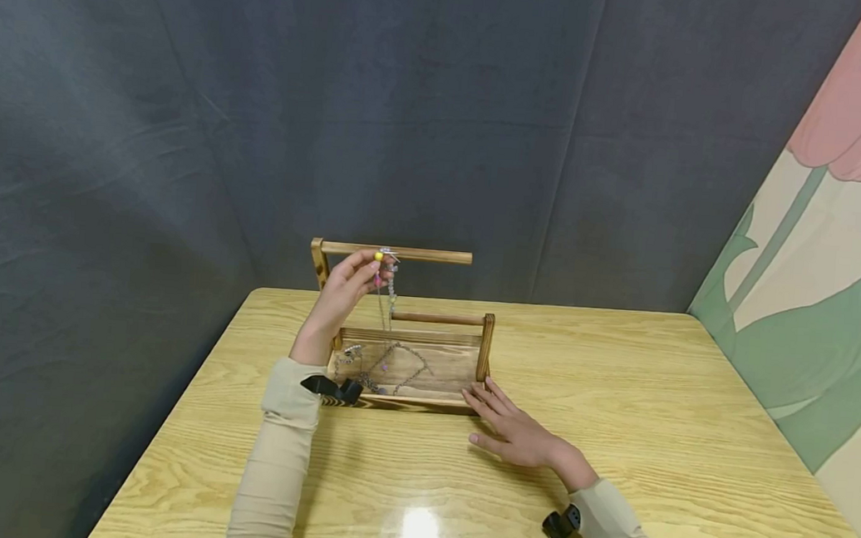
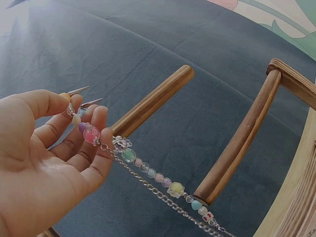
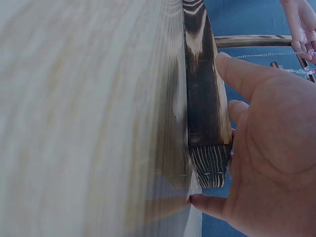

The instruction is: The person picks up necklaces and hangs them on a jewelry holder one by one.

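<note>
My left hand is raised in front of the upper bar, thumb and fingertips pinching one end of a beaded chain. My other fingers on that hand are gently bent behind it. A yellow bead sits right at the pinch, two thin silver points stick out past my fingertips, and a pink bead hangs just below. From there a plain metal length and a beaded strand, with yellow, green, pink and clear pieces, run downward near the free end of the lower bar. I cannot tell whether the strand touches either bar.

Both bars belong to a wooden tray stand: the upper one comes off the left post, the lower one off the right post. More chains lie loosely tangled on the floor of the tray, mostly toward its left and middle.

My right hand is at the tray's right front corner, fingers long and loosely spread over the edge, thumb held apart, with nothing gripped. How hard it presses I can't tell.

The stand sits on a light wood-grain worktop. Behind it hangs a dark blue curtain, and a painted pink flower shows on the wall at right.
</note>
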The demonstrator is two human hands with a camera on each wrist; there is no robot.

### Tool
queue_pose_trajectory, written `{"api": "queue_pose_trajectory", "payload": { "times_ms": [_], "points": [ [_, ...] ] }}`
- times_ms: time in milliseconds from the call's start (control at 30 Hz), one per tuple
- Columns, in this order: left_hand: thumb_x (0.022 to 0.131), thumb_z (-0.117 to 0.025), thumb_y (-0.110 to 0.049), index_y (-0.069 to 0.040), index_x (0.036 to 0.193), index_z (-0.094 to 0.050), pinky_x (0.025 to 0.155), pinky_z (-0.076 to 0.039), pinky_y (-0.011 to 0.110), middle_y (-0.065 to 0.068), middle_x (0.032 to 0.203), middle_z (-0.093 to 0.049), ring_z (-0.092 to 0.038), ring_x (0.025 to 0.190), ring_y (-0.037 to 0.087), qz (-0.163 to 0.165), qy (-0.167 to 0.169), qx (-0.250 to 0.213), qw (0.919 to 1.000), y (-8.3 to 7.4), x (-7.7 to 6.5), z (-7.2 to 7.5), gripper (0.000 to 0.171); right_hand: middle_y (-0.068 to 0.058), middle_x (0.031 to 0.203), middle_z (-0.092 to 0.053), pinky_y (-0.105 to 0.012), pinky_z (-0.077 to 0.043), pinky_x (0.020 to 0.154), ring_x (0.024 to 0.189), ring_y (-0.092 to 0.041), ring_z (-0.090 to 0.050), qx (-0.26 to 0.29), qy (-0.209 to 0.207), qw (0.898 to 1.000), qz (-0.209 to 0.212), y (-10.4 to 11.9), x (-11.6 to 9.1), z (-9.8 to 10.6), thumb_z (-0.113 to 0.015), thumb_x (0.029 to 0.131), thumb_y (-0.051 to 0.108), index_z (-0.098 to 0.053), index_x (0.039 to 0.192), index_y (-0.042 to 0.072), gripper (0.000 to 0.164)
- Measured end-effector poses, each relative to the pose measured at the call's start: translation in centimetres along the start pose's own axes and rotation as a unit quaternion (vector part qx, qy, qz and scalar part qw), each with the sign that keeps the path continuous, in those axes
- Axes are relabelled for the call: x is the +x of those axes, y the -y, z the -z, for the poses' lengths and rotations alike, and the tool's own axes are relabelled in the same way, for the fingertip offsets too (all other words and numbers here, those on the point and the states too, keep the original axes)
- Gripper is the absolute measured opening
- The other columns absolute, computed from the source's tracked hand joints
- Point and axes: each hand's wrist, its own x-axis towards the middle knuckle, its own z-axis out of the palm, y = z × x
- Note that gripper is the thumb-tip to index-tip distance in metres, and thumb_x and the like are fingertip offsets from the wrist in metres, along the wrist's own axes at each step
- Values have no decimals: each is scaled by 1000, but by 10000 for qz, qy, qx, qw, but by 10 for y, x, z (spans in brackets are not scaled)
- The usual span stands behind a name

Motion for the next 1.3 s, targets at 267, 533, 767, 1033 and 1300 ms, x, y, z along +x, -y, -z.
{"api": "queue_pose_trajectory", "payload": {
  "times_ms": [267,533,767,1033,1300],
  "points": [
    [101,-36,-10,10,124,-44,95,-42,45,29,121,-46,-51,107,34,-105,48,-1,9999,1,3,0,32,-18,154,-9,-66,-23,102,140,-40,3,-47,-21,10000,54,-1,0,-1,-46,96,40,-15,149,10,68],
    [100,-40,-14,5,122,-47,95,-44,38,24,123,-48,-54,105,24,-62,24,-237,9997,19,12,4,30,-18,154,-10,-66,-24,102,140,-40,2,-43,-11,10000,53,0,1,0,-47,97,38,-16,149,9,68],
    [100,-38,-9,10,122,-44,98,-42,42,26,127,-47,-55,104,20,-90,19,-328,9994,20,13,1,30,-18,154,-10,-66,-24,102,140,-40,2,-32,-4,10000,69,0,1,0,-47,96,39,-16,149,9,68],
    [101,-36,-8,10,125,-44,100,-41,44,28,129,-45,-52,110,30,-163,84,-178,9997,8,9,-7,32,-18,154,-10,-66,-23,102,140,-40,2,-79,-21,9999,103,-1,1,-1,-46,96,39,-14,149,10,69],
    [100,-35,-7,12,124,-43,102,-37,50,31,129,-44,-49,113,37,-225,155,-274,9992,10,11,-11,31,-17,154,-9,-65,-23,103,140,-40,2,-73,-19,10000,62,2,1,0,-47,96,38,-15,149,9,68]
  ]
}}
